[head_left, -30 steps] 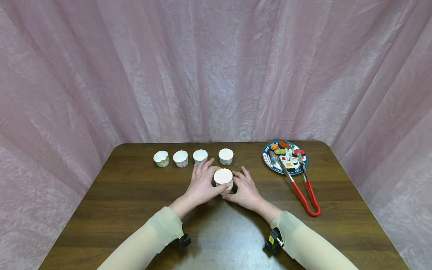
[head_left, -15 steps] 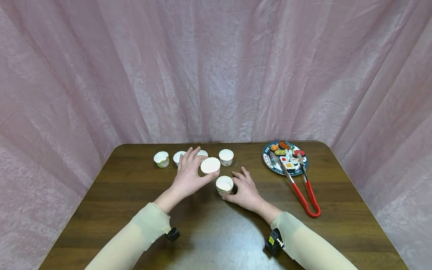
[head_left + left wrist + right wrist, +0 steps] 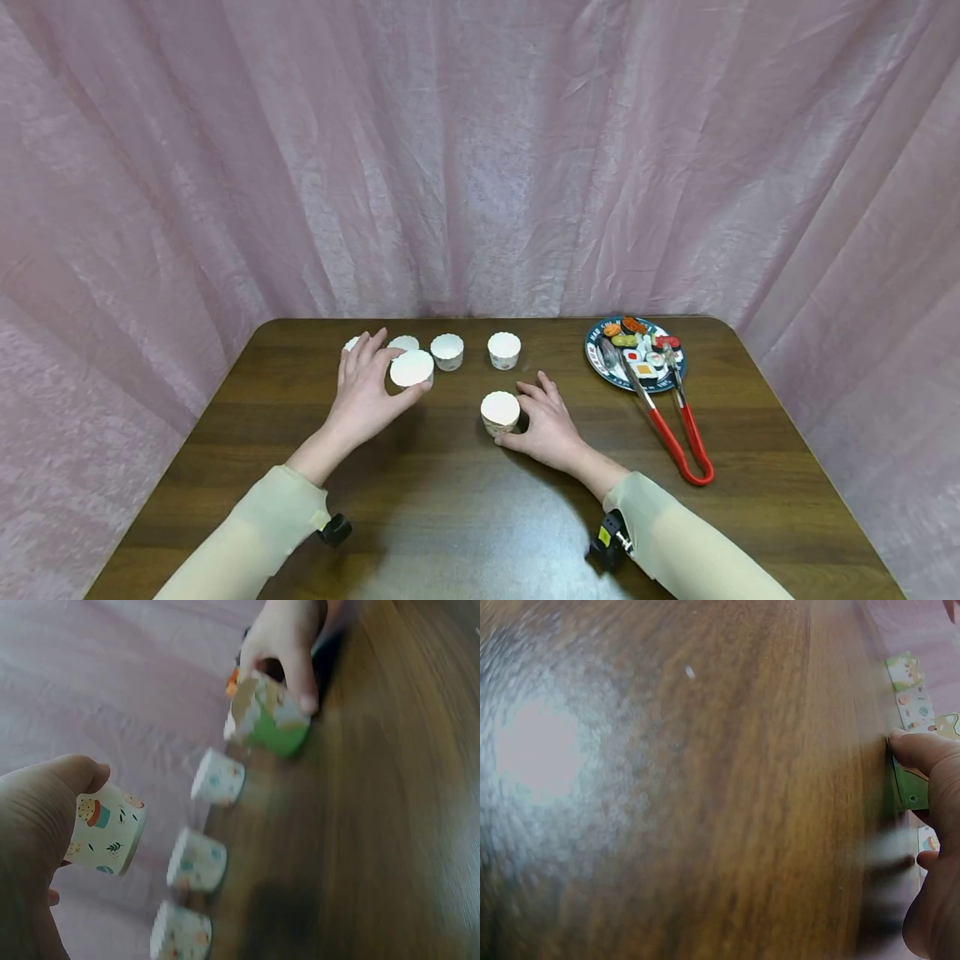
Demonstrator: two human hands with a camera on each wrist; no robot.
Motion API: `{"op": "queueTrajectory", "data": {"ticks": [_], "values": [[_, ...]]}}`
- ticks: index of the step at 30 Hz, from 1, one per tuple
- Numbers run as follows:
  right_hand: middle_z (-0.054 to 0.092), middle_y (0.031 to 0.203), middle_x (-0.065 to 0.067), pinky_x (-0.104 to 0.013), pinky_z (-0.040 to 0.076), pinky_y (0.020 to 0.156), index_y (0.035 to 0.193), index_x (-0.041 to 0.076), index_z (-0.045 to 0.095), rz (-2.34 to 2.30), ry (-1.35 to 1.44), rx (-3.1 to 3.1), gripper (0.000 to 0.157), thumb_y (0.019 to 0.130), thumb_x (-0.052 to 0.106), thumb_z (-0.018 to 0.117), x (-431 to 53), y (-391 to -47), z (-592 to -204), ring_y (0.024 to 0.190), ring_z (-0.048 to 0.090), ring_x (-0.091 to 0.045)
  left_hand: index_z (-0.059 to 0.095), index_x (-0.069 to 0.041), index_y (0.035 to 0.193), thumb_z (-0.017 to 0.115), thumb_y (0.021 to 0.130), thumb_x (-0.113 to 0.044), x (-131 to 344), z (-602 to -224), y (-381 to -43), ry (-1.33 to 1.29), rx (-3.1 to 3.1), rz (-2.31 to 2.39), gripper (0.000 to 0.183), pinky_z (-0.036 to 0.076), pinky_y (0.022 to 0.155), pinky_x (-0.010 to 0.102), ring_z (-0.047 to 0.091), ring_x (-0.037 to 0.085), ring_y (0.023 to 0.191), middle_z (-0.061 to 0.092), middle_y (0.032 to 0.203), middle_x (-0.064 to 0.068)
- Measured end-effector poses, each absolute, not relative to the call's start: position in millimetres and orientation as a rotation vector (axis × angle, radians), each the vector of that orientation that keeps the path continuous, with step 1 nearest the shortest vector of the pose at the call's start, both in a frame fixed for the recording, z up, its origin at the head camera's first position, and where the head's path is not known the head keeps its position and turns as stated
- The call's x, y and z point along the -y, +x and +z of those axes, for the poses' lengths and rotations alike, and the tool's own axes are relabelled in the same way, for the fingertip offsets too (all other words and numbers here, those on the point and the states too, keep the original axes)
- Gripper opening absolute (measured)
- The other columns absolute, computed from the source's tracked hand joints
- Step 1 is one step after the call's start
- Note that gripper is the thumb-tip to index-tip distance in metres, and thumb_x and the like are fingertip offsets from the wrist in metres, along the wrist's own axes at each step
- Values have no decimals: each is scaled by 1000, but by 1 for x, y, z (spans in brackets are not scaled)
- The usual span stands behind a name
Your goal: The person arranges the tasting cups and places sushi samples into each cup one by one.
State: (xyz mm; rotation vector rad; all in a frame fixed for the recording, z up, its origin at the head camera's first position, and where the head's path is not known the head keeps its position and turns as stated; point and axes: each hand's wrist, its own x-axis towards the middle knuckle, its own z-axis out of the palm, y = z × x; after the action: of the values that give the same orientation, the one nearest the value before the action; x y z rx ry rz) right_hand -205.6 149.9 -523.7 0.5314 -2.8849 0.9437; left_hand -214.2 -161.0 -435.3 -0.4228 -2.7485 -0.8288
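Note:
My left hand (image 3: 365, 400) holds a white paper baking cup (image 3: 412, 368) between thumb and fingers, raised above the table. In the left wrist view that cup (image 3: 111, 831) shows a cupcake and leaf print. My right hand (image 3: 553, 429) grips a second paper baking cup (image 3: 500, 414) standing on the table; its green side (image 3: 911, 787) shows in the right wrist view. Behind them is a row of baking cups: one at the far left (image 3: 350, 343) mostly hidden by my left fingers, another (image 3: 403, 342) partly covered, and two at right (image 3: 447, 352) (image 3: 504, 351).
A blue-rimmed plate (image 3: 596, 362) of sushi pieces stands at the back right. Red-handled tongs (image 3: 688, 454) lean across it, handles toward the table's front. A pink curtain (image 3: 480, 167) hangs behind the wooden table (image 3: 480, 517).
My left hand has lifted the white baking cup out of the one at my right hand and carried it left, toward the row. The right hand has stayed in place.

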Motion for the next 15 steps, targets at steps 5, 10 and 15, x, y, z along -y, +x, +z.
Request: {"op": "queueTrajectory", "data": {"ticks": [5,10,15], "values": [[49,152,-16,-62,17,119,115,13,73,944,531,2894,54,75,46,88,-150,-206,-524,153,14,-40,61,-8,131,77,85,-57,194,-446,-210,-354,2759,-775,69,-1,118,67,12,44,152,28,163,21],[47,154,-16,-60,16,120,116,11,72,939,525,2913,56,76,48,88,-150,-205,-522,154,12,-38,61,-8,130,77,85,-56,223,-457,-207,-269,2793,-767,68,-3,116,69,10,44,152,27,162,24],[46,154,-17,-60,14,121,116,9,72,919,532,2917,58,76,48,87,-150,-206,-523,154,13,-39,61,-6,129,78,86,-54,241,-465,-209,-195,2811,-755,67,-2,115,72,11,48,150,27,161,26]]}}
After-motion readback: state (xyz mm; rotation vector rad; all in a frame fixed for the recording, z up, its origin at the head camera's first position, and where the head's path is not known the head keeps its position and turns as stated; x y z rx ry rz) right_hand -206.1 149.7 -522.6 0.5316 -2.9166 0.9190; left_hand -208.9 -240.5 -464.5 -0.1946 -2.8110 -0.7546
